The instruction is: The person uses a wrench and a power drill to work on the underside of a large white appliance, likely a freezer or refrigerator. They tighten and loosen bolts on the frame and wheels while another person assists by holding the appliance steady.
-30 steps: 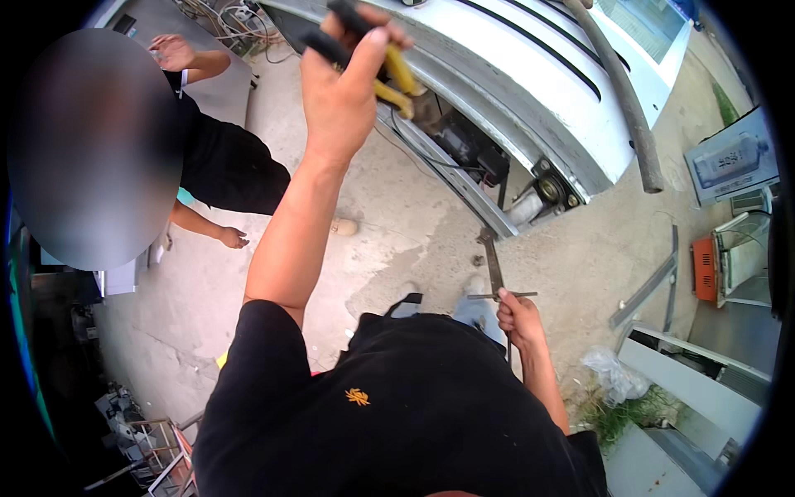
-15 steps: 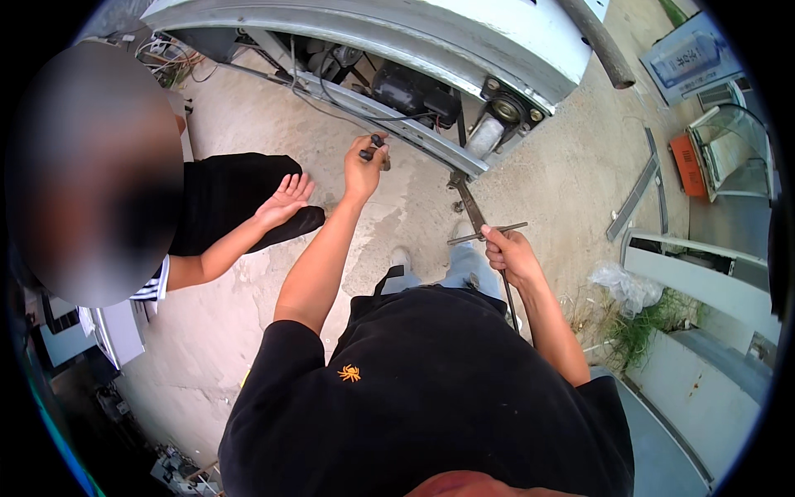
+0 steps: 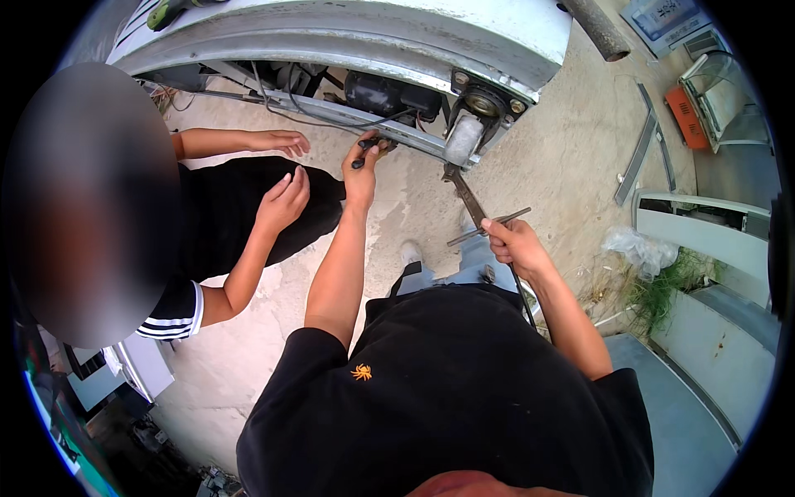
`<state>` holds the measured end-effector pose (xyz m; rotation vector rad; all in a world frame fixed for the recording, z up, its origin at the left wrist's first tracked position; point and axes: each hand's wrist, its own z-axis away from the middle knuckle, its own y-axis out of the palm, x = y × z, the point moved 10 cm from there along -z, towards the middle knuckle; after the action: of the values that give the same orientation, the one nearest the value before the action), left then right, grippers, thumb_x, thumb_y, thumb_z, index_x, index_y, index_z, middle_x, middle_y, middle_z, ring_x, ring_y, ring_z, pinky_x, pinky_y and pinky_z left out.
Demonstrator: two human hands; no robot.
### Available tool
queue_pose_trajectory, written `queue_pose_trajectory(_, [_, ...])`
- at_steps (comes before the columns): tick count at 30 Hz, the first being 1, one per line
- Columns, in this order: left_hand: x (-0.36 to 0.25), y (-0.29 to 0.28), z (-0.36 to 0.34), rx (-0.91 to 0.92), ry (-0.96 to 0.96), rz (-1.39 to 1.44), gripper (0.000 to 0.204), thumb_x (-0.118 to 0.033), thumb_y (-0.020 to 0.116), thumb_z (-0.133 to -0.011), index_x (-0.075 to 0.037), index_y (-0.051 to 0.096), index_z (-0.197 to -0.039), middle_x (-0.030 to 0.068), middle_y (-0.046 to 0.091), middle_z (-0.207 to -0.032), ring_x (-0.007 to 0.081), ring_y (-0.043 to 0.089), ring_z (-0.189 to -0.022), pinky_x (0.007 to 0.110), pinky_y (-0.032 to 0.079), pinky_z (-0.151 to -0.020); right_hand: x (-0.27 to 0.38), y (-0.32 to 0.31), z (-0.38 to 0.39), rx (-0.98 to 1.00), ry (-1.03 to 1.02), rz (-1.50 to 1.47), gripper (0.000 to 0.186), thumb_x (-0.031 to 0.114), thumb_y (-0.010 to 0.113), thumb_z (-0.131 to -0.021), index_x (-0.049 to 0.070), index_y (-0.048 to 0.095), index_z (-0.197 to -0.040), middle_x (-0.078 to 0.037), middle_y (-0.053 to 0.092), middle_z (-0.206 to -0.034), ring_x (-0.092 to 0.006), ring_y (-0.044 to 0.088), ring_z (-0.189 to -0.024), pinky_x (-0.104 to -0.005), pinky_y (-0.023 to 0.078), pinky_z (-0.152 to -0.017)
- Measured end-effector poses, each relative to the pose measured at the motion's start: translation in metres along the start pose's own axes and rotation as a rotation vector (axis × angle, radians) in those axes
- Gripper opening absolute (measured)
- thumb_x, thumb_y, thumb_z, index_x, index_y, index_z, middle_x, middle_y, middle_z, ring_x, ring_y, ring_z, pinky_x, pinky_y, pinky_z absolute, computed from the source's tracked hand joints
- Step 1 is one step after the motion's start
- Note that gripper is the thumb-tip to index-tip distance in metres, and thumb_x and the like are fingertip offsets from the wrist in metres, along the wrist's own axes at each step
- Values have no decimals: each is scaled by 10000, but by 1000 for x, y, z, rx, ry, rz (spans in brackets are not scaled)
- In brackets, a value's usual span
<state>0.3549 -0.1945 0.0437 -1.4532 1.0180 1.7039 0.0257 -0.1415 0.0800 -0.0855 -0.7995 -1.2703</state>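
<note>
My left hand (image 3: 361, 176) is closed around what look like black-handled pliers (image 3: 369, 142), beside the lower metal rail of a white machine (image 3: 348, 41). Fingers hide part of this tool. My right hand (image 3: 515, 247) grips a dark wrench (image 3: 469, 199) whose jaw end points at the machine's corner, just below a grey roller-like cylinder (image 3: 464, 139). A thin metal rod (image 3: 515, 214) crosses the wrench in the same grip, and a long dark rod (image 3: 525, 298) trails below that hand. Under the machine a black motor-like unit (image 3: 381, 93) shows, with loose cables.
At left kneels a person in black, both hands (image 3: 281, 199) raised near my left forearm. A green and black power tool (image 3: 170, 12) lies on the machine. A pipe (image 3: 598, 31) juts out above right. Metal strips (image 3: 642, 141), clear plastic (image 3: 642, 251) and white panels (image 3: 704, 236) lie right.
My left hand has come nearer the machine's rail with the pliers. The wrench head now sits closer to the machine's corner. The other person's second hand has come into view.
</note>
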Motion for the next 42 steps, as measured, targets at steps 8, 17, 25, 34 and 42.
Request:
queue_pose_trajectory(8, [1,5,-2,60,112,-191,342,-44,584,-977,27,585,-1313,101,671,-1185,166,625,-1059,300,460,-987,0,1,3,-39,-5,22,413,297,689,-962,159,417,-683,89,337,-614,-38,265,-505,-249,193,-449])
queue_pose_trajectory(17, [-3,28,6,1061,408,-475,252,-148,585,-866,-61,690,-1077,73,671,-1172,235,577,-1155,386,428,-1050,1,1,0,-34,-32,6,405,306,694,-961,154,428,-696,88,338,-622,-37,261,-516,-247,189,-450])
queue_pose_trajectory(25, [-25,58,45,1213,1328,-1641,151,-190,597,-777,-105,681,-869,52,678,-1093,250,579,-1087,461,373,-1136,4,2,2,-31,-20,-25,387,305,702,-956,143,449,-713,86,341,-624,-42,261,-517,-251,187,-450])
queue_pose_trajectory(34, [44,12,19,466,2272,-2280,326,-182,527,-922,-35,600,-1204,61,632,-1153,170,560,-1106,295,408,-1052,3,4,0,-29,-28,-8,378,294,699,-959,142,460,-708,88,345,-620,-37,262,-510,-252,185,-445])
queue_pose_trajectory(42, [25,39,37,1108,1562,-1831,360,-218,545,-905,-5,600,-1190,63,638,-1125,179,569,-1101,272,438,-1014,1,2,2,-45,-25,-23,367,283,688,-966,140,465,-712,95,329,-620,-35,252,-508,-251,178,-443])
